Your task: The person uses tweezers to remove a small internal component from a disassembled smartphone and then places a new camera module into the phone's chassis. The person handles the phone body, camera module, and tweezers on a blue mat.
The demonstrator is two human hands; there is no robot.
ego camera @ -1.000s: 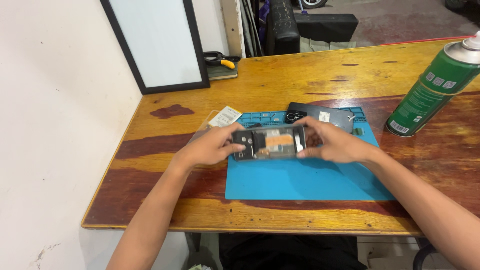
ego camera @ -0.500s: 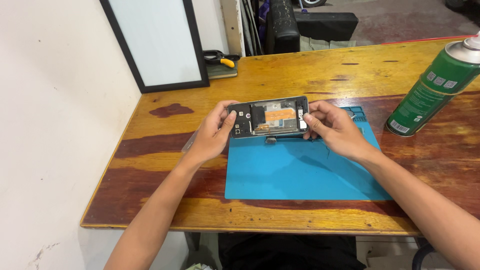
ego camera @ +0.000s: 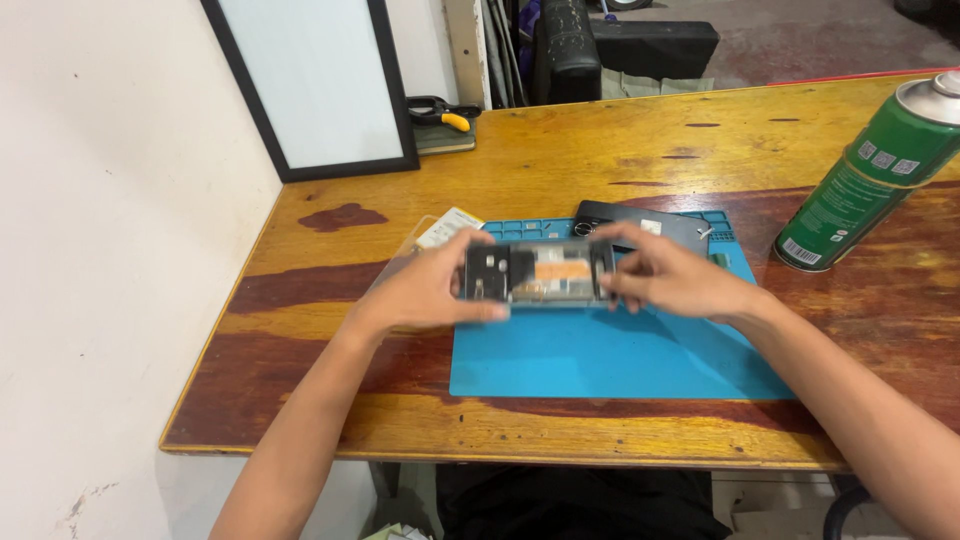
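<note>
head view: two bare hands hold an opened phone above a blue rubber work mat [ego camera: 600, 360].
the flat rectangular phone with its back off [ego camera: 537, 273] shows dark boards and an orange patch; left hand [ego camera: 430, 290] and right hand [ego camera: 668, 278] pinch its short ends, near a green spray can [ego camera: 870, 185].

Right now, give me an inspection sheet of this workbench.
Surface: worn wooden table with a blue work mat on it.
Job's things: opened phone, insides showing, held over the mat; dark back cover lies behind it.
Clutter: green spray can at right; pliers at the back; small clear packet.
Fingers: left hand and right hand grip the phone's ends.
Cables: nothing seen.
Surroundings: white wall, black-framed panel leaning on it.
</note>
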